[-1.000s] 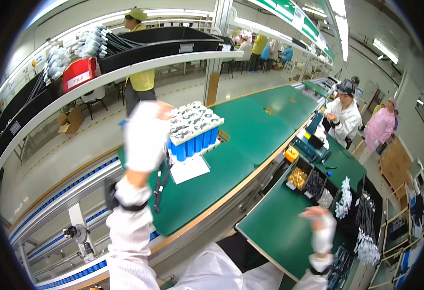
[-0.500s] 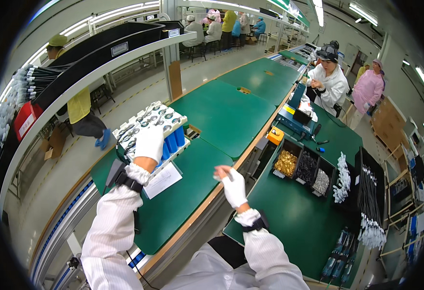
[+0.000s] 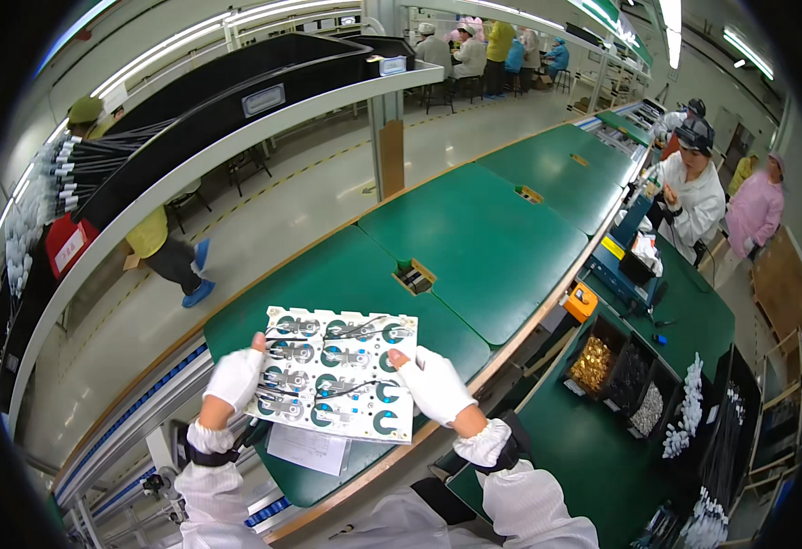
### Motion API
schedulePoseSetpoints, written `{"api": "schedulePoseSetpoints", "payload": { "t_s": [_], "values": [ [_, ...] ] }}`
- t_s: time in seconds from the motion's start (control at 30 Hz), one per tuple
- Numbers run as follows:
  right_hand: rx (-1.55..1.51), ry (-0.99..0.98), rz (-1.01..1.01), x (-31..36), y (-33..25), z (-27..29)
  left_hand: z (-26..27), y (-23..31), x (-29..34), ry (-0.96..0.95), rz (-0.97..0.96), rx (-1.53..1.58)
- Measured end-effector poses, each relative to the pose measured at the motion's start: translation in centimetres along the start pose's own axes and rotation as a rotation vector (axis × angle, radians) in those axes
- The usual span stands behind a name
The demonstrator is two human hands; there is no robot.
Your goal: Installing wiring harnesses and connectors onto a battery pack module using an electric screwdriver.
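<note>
Both my hands wear white gloves and hold one flat white tray (image 3: 335,371) of several round blue-and-white parts with black wires across them. My left hand (image 3: 235,377) grips the tray's left edge. My right hand (image 3: 433,384) grips its right edge. The tray is lifted a little above the green workbench (image 3: 328,270), tilted toward me. A white paper sheet (image 3: 308,448) lies on the bench just under the tray's near edge.
Small bins (image 3: 625,375) of gold and dark parts stand on the lower green table at right, with white parts (image 3: 684,416) beside them. A seated person in white (image 3: 694,188) works farther right. A black shelf (image 3: 218,119) with cable bundles runs along the left.
My right hand has come over and taken the tray's right edge. The tray has been lifted toward me, and my view has swung down onto it.
</note>
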State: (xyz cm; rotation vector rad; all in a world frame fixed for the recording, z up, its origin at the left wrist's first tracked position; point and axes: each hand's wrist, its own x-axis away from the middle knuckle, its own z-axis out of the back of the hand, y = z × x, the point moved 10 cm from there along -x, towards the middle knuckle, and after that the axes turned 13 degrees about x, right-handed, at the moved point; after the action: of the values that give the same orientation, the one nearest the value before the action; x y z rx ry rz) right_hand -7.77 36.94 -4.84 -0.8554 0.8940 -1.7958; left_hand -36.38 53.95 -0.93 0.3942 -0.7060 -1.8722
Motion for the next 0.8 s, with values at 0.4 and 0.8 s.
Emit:
{"api": "schedulePoseSetpoints", "payload": {
  "t_s": [0.4,0.8],
  "values": [
    [-0.301,0.490,0.142,6.5,3.5,5.6,1.4,11.9,1.3,0.010,-0.217,0.314],
    [-0.002,0.881,-0.544,40.7,16.4,18.3,-24.7,31.9,15.7,-0.663,-0.421,0.401]
  ]
}}
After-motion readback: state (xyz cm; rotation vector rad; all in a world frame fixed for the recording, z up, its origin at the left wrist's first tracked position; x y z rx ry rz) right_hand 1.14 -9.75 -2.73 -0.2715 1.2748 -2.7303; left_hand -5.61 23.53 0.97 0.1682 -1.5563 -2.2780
